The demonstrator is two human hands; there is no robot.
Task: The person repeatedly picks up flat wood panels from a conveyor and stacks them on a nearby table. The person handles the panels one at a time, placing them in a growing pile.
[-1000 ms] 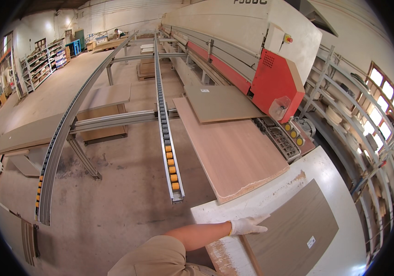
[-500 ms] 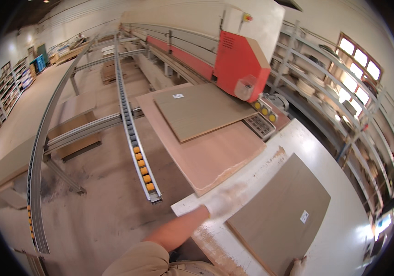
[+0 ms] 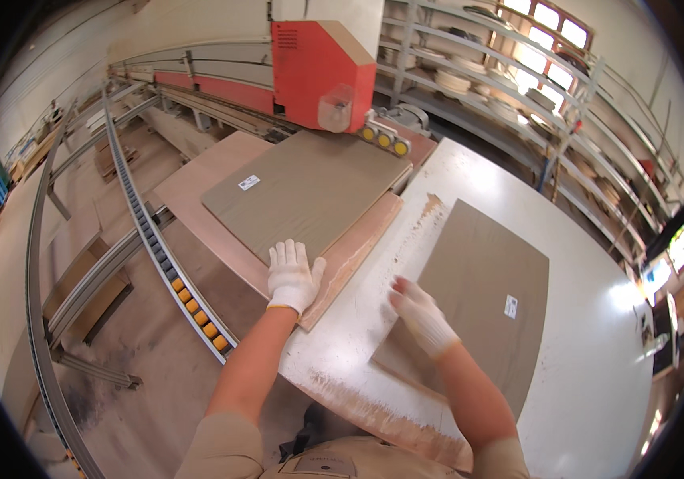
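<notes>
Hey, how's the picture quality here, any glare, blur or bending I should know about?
Head view: strong fisheye, so the roller rail and shelving bow toward the dark rim. Windows are blown out, and glare flares on the white table at the right. Centre is sharp: left hand on the grey board, right hand on the second grey panel, both crisp.

Likely woodworking shop: red panel machine (image 3: 322, 72), roller conveyor (image 3: 158, 247)

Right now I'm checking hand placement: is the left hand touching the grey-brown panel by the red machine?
Touching: in the head view, the gloved left hand lies flat, fingers overlapping the near edge of the grey-brown panel.
</notes>
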